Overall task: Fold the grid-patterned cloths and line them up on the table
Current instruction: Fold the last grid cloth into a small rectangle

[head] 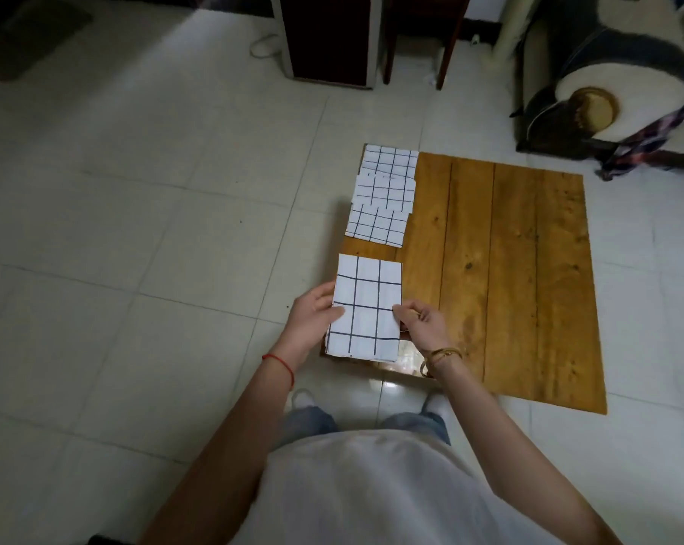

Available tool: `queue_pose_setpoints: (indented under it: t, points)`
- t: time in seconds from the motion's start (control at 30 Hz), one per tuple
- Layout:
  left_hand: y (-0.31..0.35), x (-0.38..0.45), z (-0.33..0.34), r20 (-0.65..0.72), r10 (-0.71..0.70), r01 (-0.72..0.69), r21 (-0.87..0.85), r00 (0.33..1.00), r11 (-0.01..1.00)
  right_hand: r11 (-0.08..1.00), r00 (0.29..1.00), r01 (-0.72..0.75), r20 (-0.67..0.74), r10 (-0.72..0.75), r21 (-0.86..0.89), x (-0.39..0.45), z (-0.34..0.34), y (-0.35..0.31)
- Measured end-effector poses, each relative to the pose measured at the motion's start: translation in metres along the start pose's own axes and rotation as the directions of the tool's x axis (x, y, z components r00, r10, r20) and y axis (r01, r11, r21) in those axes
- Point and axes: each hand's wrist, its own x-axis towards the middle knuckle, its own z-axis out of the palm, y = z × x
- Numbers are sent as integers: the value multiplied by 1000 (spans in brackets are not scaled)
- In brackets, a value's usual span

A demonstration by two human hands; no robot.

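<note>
Person stands at the near edge of a low wooden table (501, 277), white shirt and blue jeans in the foreground, both forearms reaching forward. Left wrist carries a red string bracelet (283, 365); right wrist carries gold bangles (438, 357). Left hand (313, 318) lies against the left edge of a folded grid-patterned cloth (366, 306), fingers fairly straight over the cloth's edge with the thumb on top. Right hand (421, 322) pinches the right edge of the same cloth between thumb and curled fingers. This cloth sits at the table's near-left corner, long side running away from the person, its left edge about level with the table's left edge. Beyond it, after a bare strip of wood, a row of three more folded grid cloths (383, 196) runs along the left edge toward the far corner, each overlapping the next slightly. Table top is honey-coloured planks with dark knots, its right and centre bare. Floor is pale square tiles (155, 198), glossy, with a bright reflection just under the near table edge. Further back: a dark cabinet with a white frame (328, 37), wooden furniture legs (446, 53) beside it, a white cord (265, 45) on the tiles at its left. Far right: a dark-and-cream sofa arm (616, 72) with plaid fabric (647, 139) draped over it.
</note>
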Motion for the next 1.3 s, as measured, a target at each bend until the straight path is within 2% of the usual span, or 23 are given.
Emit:
queue_pose_setpoints:
  t: [0.27,0.4,0.67,1.03,1.3]
  points:
    - [50,40,-74,170,17,-45,163,985,986,996,988,-11,-152,24,87,-2,75,-27]
    - [70,71,-88,235,6,-54,200,972,978,980,977,-39,-199,78,193,13,93,-41]
    - [108,141,-102,349,-17,-90,287,937,954,963,927,-28,-354,126,270,62,125,-59]
    - [170,234,-79,594,-150,-162,439,791,884,887,761,-4,-575,302,461,106,145,-96]
    - [186,282,-42,714,-283,-278,559,640,781,817,578,45,-682,447,574,115,152,-109]
